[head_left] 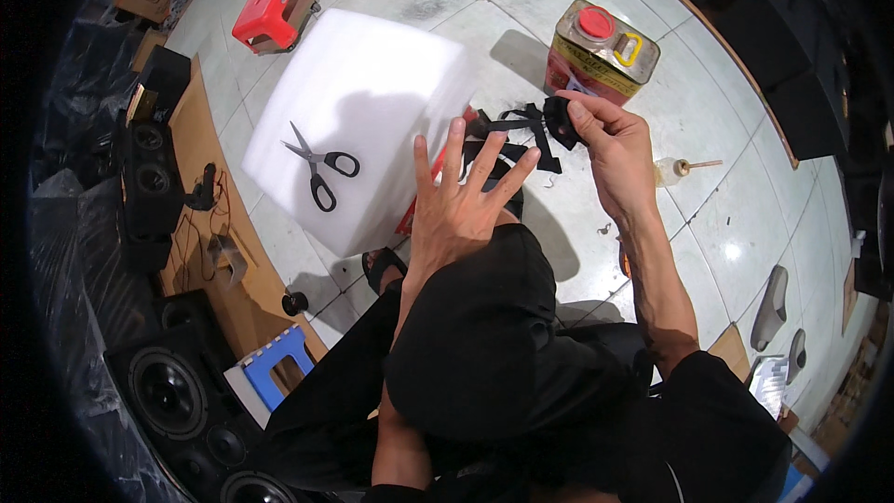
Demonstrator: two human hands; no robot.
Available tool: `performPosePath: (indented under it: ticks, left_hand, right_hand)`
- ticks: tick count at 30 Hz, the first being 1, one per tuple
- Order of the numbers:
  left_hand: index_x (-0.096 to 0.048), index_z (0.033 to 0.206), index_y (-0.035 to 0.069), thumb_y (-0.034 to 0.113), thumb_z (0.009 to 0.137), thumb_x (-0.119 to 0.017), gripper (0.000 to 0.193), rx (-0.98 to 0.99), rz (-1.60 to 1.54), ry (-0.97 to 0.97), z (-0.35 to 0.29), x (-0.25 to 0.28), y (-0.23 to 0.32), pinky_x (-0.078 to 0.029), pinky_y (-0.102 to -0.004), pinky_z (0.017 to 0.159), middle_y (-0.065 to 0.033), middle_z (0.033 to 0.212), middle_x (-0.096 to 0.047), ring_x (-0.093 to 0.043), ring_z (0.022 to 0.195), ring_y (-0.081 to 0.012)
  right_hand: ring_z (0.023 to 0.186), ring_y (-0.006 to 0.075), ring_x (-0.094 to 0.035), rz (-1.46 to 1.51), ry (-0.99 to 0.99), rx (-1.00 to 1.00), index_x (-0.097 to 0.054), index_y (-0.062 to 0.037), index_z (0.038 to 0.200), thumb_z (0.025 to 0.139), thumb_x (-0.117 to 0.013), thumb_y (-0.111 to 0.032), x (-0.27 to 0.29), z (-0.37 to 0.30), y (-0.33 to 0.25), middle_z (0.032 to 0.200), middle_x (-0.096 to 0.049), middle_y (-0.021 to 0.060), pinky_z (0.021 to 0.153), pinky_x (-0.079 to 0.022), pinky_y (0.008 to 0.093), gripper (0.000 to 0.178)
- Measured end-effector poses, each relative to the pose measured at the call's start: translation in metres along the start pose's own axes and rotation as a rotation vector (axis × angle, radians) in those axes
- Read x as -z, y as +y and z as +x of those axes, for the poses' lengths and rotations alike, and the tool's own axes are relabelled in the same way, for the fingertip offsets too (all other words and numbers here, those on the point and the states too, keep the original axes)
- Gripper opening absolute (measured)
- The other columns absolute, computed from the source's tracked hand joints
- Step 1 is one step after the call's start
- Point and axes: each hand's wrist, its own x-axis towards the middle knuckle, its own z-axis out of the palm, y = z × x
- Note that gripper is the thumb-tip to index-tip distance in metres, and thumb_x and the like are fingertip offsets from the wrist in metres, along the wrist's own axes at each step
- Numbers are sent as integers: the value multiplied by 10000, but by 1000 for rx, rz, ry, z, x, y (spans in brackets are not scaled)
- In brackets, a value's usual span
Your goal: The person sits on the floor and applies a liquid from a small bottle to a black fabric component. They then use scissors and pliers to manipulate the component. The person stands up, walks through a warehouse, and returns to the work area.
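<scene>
My left hand (463, 194) is raised with its fingers spread and nothing in it, in front of the white foam-wrapped block (386, 56). My right hand (613, 151) pinches a bunched black piece (557, 121), soft-looking and rounded, between thumb and forefinger; its exact kind I cannot make out. Black strips (543, 149) show beside and below it, and whether they are joined to it is unclear. On top of the block lie scissors (315, 157) with black handles, blades partly apart. Just beyond my right hand stands a metal can (605, 74) with a red cap and yellow handle.
A red stool (273, 14) stands beyond the block. To the right, a small bottle with a stick (669, 170) rests on the tiled floor (717, 121), with grey slippers (770, 309) nearer. Speakers (168, 389) and a blue-topped stool (272, 371) line the left side.
</scene>
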Motion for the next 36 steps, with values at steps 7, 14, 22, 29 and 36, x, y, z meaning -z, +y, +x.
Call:
performPosePath:
  ticks: [7, 14, 22, 29, 36]
  left_hand:
    - [-531, 1197, 229, 342, 715, -581, 498, -49, -1, -37, -1, -3, -2, -102, -595, 1027, 3, 1327, -407, -269, 1276, -318]
    - [-599, 1107, 237, 302, 769, -545, 348, -83, -13, -24, 1, -2, -1, -125, -577, 1035, 39, 1291, -459, -331, 1254, -307]
    - [-592, 1108, 170, 254, 707, -576, 410, -209, 8, 33, 0, -10, -6, -210, -609, 997, 36, 1277, -461, -378, 1217, -285]
    - [-642, 1019, 192, 252, 759, -549, 283, -202, 75, 23, -10, -6, -9, -151, -616, 1021, 48, 1060, -593, -475, 1122, -250]
    - [-642, 997, 148, 211, 744, -554, 276, -226, 20, 119, -1, -13, -8, -206, -599, 1001, 15, 1138, -570, -447, 1166, -254]
  right_hand:
    - [704, 92, -553, -256, -266, -18, -646, 24, 943, 823, -598, -127, -15, -1, -3, 781, -650, 57, 651, -445, 237, 198]
    - [662, 95, -542, 50, -315, -188, -651, 21, 895, 815, -598, -97, -4, 7, 15, 776, -641, 63, 613, -431, 238, 152]
    - [681, 87, -546, 23, -254, -127, -644, 19, 937, 825, -591, -125, -8, 16, 6, 773, -635, 57, 624, -435, 228, 190]
    - [659, 84, -562, -185, -501, -120, -653, 20, 905, 787, -635, -86, -35, 13, -12, 756, -643, 61, 604, -451, 218, 159]
    - [815, 118, -581, 270, -385, -483, -610, 13, 949, 834, -582, -144, -16, 26, 19, 910, -625, 58, 714, -465, 244, 197]
